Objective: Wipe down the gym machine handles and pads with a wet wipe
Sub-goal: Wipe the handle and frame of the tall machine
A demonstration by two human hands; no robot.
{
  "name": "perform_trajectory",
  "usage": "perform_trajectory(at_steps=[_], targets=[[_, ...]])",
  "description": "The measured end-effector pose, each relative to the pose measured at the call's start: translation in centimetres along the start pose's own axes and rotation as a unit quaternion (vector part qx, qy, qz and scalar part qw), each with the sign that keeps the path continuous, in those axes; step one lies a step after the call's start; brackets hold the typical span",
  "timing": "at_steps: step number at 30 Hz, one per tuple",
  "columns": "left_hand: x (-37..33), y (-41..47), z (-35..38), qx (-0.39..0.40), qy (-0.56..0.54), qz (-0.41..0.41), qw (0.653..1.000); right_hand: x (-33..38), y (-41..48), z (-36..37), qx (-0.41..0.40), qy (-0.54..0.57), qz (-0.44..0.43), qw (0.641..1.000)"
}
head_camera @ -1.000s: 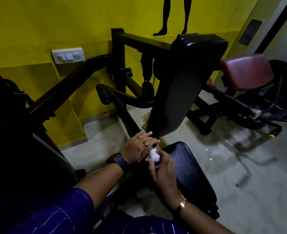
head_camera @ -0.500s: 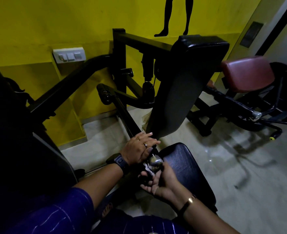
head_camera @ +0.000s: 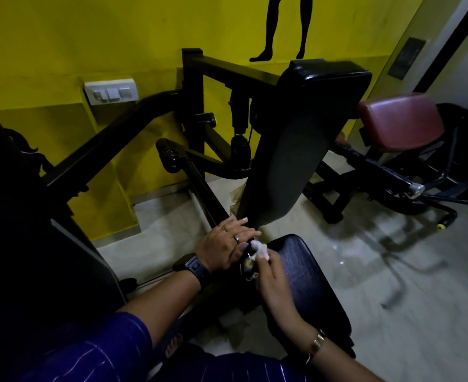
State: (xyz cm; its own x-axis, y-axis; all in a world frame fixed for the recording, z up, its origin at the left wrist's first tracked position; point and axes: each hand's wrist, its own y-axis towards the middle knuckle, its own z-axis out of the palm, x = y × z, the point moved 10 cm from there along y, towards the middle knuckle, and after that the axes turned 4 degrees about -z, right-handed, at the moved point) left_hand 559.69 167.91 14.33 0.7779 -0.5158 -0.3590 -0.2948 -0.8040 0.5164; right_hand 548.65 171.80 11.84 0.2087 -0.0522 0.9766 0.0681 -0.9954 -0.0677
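A black gym machine stands before me, with an upright black back pad and a dark seat pad below it. Between them a shiny metal knob sticks out of the frame. My left hand rests on the frame bar just left of the knob, fingers laid flat. My right hand pinches a crumpled white wet wipe against the top of the knob. A padded black handle end juts out farther back on the left.
A yellow wall with a white switch plate is behind the machine. A second machine with a maroon pad stands at the right on the pale tiled floor. A dark frame part fills the left edge.
My right hand turned over from palm-up below the knob to palm-down, bringing the wipe back onto the knob's top. My left hand stayed on the bar.
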Motion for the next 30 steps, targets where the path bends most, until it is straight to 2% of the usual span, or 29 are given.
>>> perform_trajectory(at_steps=[1, 3, 5, 8, 11, 13, 15, 17, 21, 26, 30], targets=[[0.1, 0.0, -0.1, -0.001, -0.002, -0.004, 1.0, 1.4, 0.1, 0.4, 0.03, -0.082, -0.06, 0.994], [0.1, 0.2, -0.3, -0.003, -0.007, -0.007, 1.0, 3.4, -0.2, 1.3, 0.064, -0.229, -0.152, 0.959], [-0.1, 0.3, -0.3, 0.006, -0.009, -0.003, 1.0, 3.6, 0.1, 1.3, 0.078, -0.258, -0.154, 0.951], [0.0, 0.6, -0.3, 0.022, -0.027, -0.009, 0.999, 3.1, 1.8, -0.1, 0.086, -0.165, -0.061, 0.981], [0.4, 1.0, -0.8, 0.011, -0.107, -0.055, 0.993, 3.2, 4.1, -0.8, 0.097, -0.048, 0.052, 0.993], [0.8, 1.1, -1.3, -0.011, -0.189, -0.112, 0.976, 1.7, 4.6, -0.9, 0.084, 0.049, 0.161, 0.982], [1.1, 1.0, -1.6, -0.037, -0.268, -0.179, 0.946, 1.0, 4.7, -0.5, 0.081, 0.153, 0.22, 0.96], [1.5, 0.8, -1.9, -0.056, -0.331, -0.243, 0.91, 1.7, 4.6, -0.1, 0.095, 0.208, 0.217, 0.949], [1.8, 0.1, -3.2, -0.103, -0.403, -0.328, 0.848, 3.5, 4.6, 0.9, 0.153, 0.222, 0.188, 0.945], [2.9, -2.3, -4.9, -0.146, -0.403, -0.393, 0.813, 4.1, 3.6, 2.6, 0.171, 0.213, 0.175, 0.946], [2.4, -3.5, -6.8, -0.18, -0.45, -0.391, 0.782, 5.7, 2.3, 3.5, 0.192, 0.249, 0.161, 0.936]])
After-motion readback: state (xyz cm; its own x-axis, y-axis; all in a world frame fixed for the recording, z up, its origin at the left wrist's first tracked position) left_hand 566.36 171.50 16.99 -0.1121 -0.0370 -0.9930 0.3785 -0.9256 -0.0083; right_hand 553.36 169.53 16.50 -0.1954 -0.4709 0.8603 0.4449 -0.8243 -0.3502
